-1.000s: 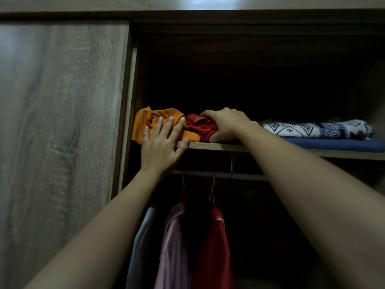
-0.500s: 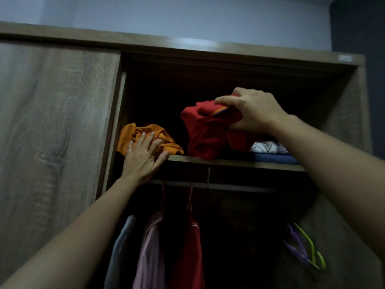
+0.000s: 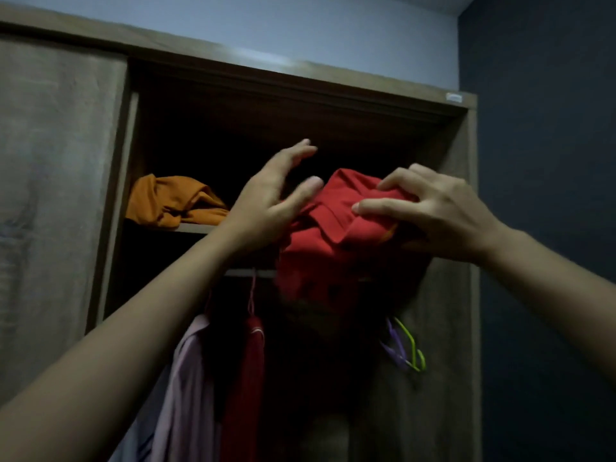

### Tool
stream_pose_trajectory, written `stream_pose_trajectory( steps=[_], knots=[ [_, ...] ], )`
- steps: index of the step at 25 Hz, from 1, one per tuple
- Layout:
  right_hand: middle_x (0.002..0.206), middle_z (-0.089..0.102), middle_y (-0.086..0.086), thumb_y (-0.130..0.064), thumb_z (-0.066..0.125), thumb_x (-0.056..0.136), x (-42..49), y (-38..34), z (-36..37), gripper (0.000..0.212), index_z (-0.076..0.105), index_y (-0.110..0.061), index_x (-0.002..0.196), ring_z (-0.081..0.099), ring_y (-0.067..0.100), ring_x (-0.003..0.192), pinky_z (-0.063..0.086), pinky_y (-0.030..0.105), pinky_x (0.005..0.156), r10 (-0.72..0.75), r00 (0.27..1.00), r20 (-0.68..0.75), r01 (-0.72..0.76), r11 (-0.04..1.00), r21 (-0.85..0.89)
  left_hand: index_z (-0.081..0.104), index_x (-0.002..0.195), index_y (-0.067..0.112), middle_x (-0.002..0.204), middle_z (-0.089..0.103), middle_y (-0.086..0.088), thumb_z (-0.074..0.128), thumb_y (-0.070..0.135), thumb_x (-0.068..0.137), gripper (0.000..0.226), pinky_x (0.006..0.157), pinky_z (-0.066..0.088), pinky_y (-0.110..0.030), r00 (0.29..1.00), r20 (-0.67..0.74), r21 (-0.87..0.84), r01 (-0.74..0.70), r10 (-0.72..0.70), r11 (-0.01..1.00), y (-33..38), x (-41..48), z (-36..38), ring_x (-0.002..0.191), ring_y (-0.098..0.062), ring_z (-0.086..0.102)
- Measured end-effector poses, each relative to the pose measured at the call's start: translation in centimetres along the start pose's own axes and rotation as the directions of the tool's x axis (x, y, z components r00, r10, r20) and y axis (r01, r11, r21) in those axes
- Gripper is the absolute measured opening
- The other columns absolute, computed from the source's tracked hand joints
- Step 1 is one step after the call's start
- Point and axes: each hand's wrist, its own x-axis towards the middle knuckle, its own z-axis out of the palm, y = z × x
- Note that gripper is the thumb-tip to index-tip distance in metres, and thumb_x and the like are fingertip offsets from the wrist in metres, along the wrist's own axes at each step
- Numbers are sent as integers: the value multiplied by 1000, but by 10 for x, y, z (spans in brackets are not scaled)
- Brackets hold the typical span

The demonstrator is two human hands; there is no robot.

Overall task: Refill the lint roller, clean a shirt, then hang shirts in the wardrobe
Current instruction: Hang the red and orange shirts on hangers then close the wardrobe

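Observation:
A crumpled red collared shirt (image 3: 326, 241) hangs in the air in front of the open wardrobe (image 3: 463, 228). My right hand (image 3: 430, 215) grips its upper right part, fingers curled into the cloth. My left hand (image 3: 276, 195) is beside the shirt's left edge with straight, spread fingers; its thumb lies against the cloth. An orange shirt (image 3: 173, 203) lies bunched at the left end of the upper shelf (image 3: 193, 228).
Below the shelf a rail (image 3: 246, 272) carries a pale pink shirt (image 3: 186, 388) and a red shirt (image 3: 245, 378) on hangers. Empty green and purple hangers (image 3: 405, 348) hang at the right. The sliding door (image 3: 56, 195) covers the left half. A dark wall (image 3: 546, 228) stands at the right.
My right hand lifted the red shirt off the shelf and drew it out toward me. My left hand left the orange shirt and rose to the red shirt's left side.

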Motion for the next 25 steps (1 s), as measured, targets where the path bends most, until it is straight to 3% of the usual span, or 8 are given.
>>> stream_pose_trajectory(
  steps=[4, 9, 11, 14, 16, 18, 22, 25],
  knots=[
    [111, 42, 7, -35, 52, 85, -34, -9, -11, 38, 44, -31, 123, 48, 22, 82, 48, 33, 59, -60, 997, -39, 61, 998, 15, 38, 140, 26, 143, 43, 10, 53, 41, 86, 57, 107, 30, -10, 962, 273, -113, 18, 13, 993, 40, -10, 22, 129, 4, 39],
    [110, 50, 7, -28, 49, 84, -61, -39, -12, 27, 47, -26, 111, 55, 25, 88, 54, 39, 61, 71, 997, 18, -73, 977, 199, 56, 125, 22, 122, 63, 4, 63, 25, 86, 40, 102, 45, -29, 875, 457, -380, 352, -157, 855, 53, -47, 58, 114, -6, 59],
    [110, 56, 14, -30, 50, 81, -71, -52, -8, 31, 45, -22, 110, 60, 30, 89, 55, 42, 65, 107, 987, 122, -135, 958, 252, 66, 108, 23, 103, 71, 4, 68, 24, 83, 26, 92, 50, -27, 873, 409, -327, 411, -265, 851, 55, -63, 68, 99, -7, 65],
    [119, 38, 13, -48, 54, 74, -82, -61, 1, 49, 41, -20, 110, 55, 32, 96, 50, 43, 78, 188, 944, 271, -256, 936, 243, 69, 88, 22, 81, 70, 7, 69, 25, 81, 7, 73, 46, -18, 906, 201, -79, 394, -373, 916, 54, -77, 76, 77, -4, 63],
    [118, 35, 9, -61, 54, 69, -88, -63, 1, 58, 41, -23, 112, 52, 28, 101, 44, 43, 82, 303, 863, 404, -384, 913, 135, 68, 85, 18, 78, 69, 5, 69, 23, 81, 6, 66, 43, -18, 890, 160, -33, 437, -427, 899, 54, -86, 82, 73, -7, 60],
    [106, 50, 0, -54, 58, 77, -95, -70, -1, 41, 43, -29, 106, 55, 20, 93, 44, 36, 75, 321, 760, 565, -466, 876, 128, 68, 85, 16, 80, 69, 3, 68, 23, 81, 7, 64, 41, -15, 855, 183, -2, 495, -486, 869, 53, -101, 92, 75, -11, 61],
    [86, 63, -4, -13, 70, 75, -107, -92, 3, 30, 50, -34, 83, 59, 8, 76, 46, 28, 69, 242, 562, 791, -798, 411, 441, 64, 82, 16, 79, 67, 1, 67, 23, 83, 8, 59, 38, -9, 790, 146, -20, 604, -595, 797, 51, -136, 112, 71, -7, 57],
    [102, 59, 1, -8, 66, 72, -108, -102, 1, 43, 54, -28, 107, 59, 7, 73, 51, 28, 68, 85, 454, 887, -876, -139, 462, 61, 78, 16, 70, 59, 4, 66, 23, 83, 10, 54, 36, -9, 741, 103, -81, 671, -664, 737, 51, -150, 116, 62, -6, 49]
  ],
)
